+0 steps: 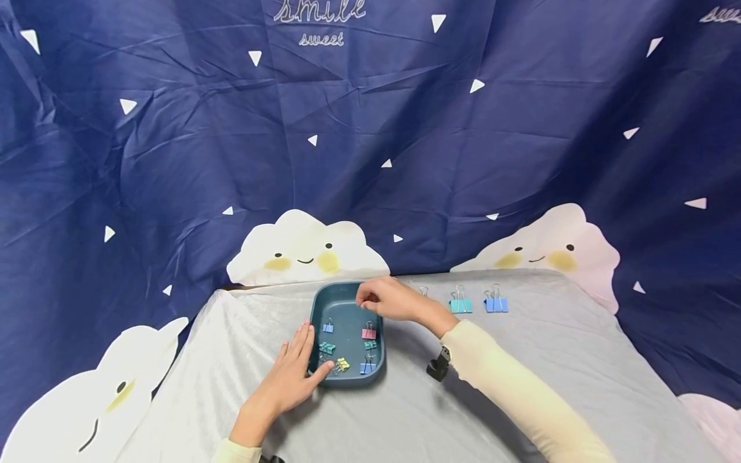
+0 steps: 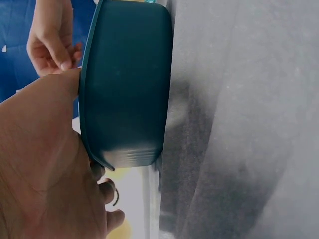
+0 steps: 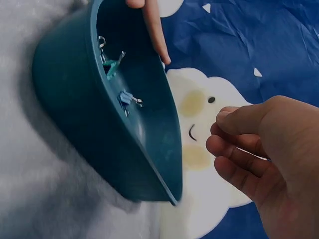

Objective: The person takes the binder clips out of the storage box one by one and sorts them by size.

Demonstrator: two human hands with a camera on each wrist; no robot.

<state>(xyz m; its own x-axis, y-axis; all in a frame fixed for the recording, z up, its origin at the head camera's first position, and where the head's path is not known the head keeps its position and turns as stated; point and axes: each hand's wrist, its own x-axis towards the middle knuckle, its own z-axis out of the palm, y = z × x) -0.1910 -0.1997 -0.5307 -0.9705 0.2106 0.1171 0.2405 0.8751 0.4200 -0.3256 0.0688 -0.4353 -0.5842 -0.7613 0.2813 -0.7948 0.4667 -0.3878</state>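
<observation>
A dark teal tray [image 1: 347, 381] sits on the grey cloth, with several binder clips inside. Among them are a pink clip [image 1: 368, 334], a yellow clip [image 1: 343, 364] and a small blue clip [image 1: 328, 328]. My left hand [image 1: 289, 376] rests along the tray's left side, fingers extended and thumb across the near-left rim. Over the tray's far right corner hovers my right hand [image 1: 393, 299]. Its fingers are loosely curled, thumb close to the index fingertip, and nothing shows between them in the right wrist view [image 3: 264, 154].
Right of the tray, a teal binder clip [image 1: 460, 305] and a blue binder clip [image 1: 496, 305] stand on the grey cloth [image 1: 550, 360]. Wire handles [image 1: 424, 291] of another clip show behind the right hand. A navy curtain [image 1: 370, 128] with clouds hangs behind.
</observation>
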